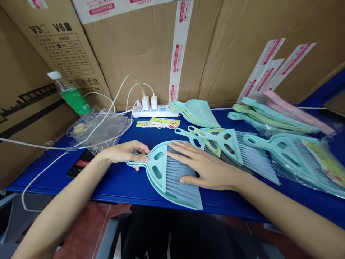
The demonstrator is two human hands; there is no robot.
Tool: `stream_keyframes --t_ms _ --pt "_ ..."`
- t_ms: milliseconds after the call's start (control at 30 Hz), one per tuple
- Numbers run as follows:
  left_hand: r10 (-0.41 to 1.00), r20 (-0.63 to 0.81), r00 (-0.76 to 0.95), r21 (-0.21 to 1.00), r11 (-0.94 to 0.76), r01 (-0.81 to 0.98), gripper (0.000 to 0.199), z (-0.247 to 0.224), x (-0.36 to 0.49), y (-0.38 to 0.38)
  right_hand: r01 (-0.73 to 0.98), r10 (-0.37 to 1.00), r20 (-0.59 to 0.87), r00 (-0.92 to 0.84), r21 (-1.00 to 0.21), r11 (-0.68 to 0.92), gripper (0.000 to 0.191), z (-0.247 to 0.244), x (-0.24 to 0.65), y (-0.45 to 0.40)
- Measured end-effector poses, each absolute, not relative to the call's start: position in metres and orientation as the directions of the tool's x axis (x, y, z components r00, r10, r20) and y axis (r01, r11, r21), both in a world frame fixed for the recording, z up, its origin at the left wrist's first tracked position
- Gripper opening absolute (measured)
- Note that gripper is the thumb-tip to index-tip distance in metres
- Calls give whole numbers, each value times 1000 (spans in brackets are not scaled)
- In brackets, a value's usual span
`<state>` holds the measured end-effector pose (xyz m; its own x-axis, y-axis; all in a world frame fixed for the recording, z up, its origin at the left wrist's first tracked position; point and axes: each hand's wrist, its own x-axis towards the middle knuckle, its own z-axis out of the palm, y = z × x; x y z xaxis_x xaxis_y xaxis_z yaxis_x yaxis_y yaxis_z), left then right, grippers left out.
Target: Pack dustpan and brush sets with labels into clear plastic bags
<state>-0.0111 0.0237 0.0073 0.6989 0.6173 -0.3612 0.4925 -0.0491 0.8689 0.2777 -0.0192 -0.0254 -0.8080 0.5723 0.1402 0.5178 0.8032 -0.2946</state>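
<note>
Left hand [130, 152] grips brush [159, 167] and dustpan [172, 200] handles [136, 164] | right hand [206, 169] spread on bristles [175, 176] | carton [78, 77] reads "V3", "V6"

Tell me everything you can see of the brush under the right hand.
The brush is mint green and looks like plastic, its flared head pierced by two rounded openings, with grey-blue bristles. It lies flat on a matching dustpan near the front of the blue table, handle pointing left. The left hand grips the handle end; the right hand lies spread on the bristles, hiding some.
</note>
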Motion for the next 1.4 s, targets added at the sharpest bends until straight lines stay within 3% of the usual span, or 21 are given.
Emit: stream_keyframes --t_ms 233,433,633,833,1000,1133,1233,1400 --pt "608 -342 717 882 -57 468 44 5 -9 24 512 573 136 -809 -317 798 69 -26 279 -18" --pt "599 -372 709 843 -101 528 45 8 -12 24 565 597 216 -772 -197 801 53 -25 281 -16" --pt "680 -313 663 724 -282 630 38 18 -20 23 836 763 411 -499 -4 549 47 -23 306 -3" --pt "733 -248 634 637 -370 676 32 18 -20 24 897 846 345 -406 -23 441 49 -28 317 6" --pt "778 -187 599 639 -366 676 33 11 -18 27 917 842 392 -371 8 400 49 -33 314 12" --pt "781 -188 596 658 -351 666 33 8 -17 28 899 813 432 -392 -6 437 49 -31 314 12" --pt "778 -201 596 647 -351 677 34 8 -16 27 827 746 455 -486 -37 561 49 -26 311 7" --pt "765 -208 610 606 -389 694 34 10 -14 24 687 675 370 -639 -121 717 49 -23 301 -3"
